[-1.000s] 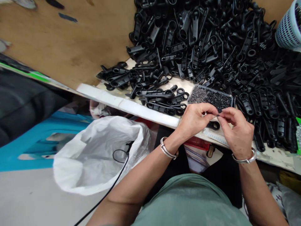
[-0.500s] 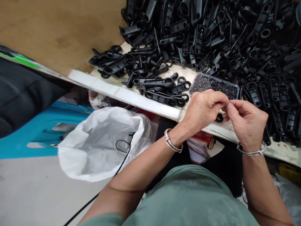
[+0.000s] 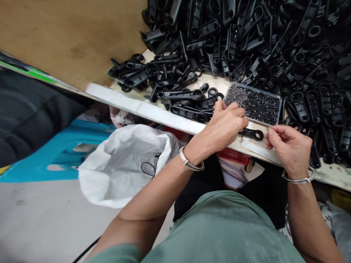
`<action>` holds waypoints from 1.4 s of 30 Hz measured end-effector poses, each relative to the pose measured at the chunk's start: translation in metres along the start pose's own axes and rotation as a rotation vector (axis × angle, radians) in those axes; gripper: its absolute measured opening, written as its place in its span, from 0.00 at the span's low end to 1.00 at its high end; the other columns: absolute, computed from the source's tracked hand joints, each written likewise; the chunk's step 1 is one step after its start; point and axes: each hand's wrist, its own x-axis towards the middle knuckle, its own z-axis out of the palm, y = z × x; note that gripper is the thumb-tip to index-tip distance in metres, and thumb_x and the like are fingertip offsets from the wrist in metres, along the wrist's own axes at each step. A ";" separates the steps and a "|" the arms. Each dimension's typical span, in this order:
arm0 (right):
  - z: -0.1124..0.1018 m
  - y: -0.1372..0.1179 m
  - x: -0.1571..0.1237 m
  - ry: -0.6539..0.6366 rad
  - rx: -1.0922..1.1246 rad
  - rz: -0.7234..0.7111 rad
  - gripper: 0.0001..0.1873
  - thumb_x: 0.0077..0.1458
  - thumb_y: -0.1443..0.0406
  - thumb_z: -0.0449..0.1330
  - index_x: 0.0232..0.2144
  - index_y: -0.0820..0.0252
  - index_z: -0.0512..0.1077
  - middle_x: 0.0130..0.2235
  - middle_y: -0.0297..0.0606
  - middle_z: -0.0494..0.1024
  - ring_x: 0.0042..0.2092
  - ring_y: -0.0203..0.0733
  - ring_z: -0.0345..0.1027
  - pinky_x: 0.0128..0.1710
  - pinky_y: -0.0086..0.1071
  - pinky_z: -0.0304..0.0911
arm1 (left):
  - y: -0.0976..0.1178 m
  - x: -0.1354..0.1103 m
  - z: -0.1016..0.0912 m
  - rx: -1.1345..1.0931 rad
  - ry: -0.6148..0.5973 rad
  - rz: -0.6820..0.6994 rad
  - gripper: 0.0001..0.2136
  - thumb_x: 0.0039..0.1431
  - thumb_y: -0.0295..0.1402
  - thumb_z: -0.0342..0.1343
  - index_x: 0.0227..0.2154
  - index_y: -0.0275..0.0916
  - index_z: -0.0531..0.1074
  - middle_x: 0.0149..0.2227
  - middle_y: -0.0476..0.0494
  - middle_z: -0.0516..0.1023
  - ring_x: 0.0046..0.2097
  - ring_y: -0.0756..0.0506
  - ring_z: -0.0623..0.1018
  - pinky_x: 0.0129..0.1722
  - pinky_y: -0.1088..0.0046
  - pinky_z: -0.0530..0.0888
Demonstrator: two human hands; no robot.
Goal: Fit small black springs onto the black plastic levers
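Observation:
My left hand [image 3: 225, 126] rests knuckles-up at the table's front edge, fingers curled against the near corner of a clear tray [image 3: 279, 100] full of tiny black screws [image 3: 255, 104]. What the fingers hold is hidden. My right hand [image 3: 287, 146] hovers just right of it, thumb and forefinger pinched on something too small to name. A single black plastic lever part [image 3: 251, 133] lies flat on the table between the two hands. Several more of these parts [image 3: 189, 100] lie just left of the tray.
A big heap of black plastic lever parts [image 3: 274, 44] fills the table behind the tray. A white foam strip [image 3: 142, 107] lines the table edge [image 3: 329, 175]. Below hangs an open white bag [image 3: 123, 164] with a black cable [image 3: 148, 168]. Brown board [image 3: 68, 36] at left.
The hands, pinched together over the tray's front edge before, have parted. My left hand dropped to the table by the tray; my right drew slightly right and down.

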 end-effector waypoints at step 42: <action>-0.019 0.016 -0.016 -0.085 -0.304 -0.129 0.09 0.55 0.62 0.61 0.30 0.60 0.79 0.25 0.35 0.78 0.25 0.37 0.71 0.26 0.28 0.65 | 0.009 -0.031 0.054 -0.430 0.439 0.095 0.18 0.56 0.26 0.64 0.50 0.34 0.72 0.46 0.39 0.80 0.49 0.44 0.78 0.50 0.63 0.76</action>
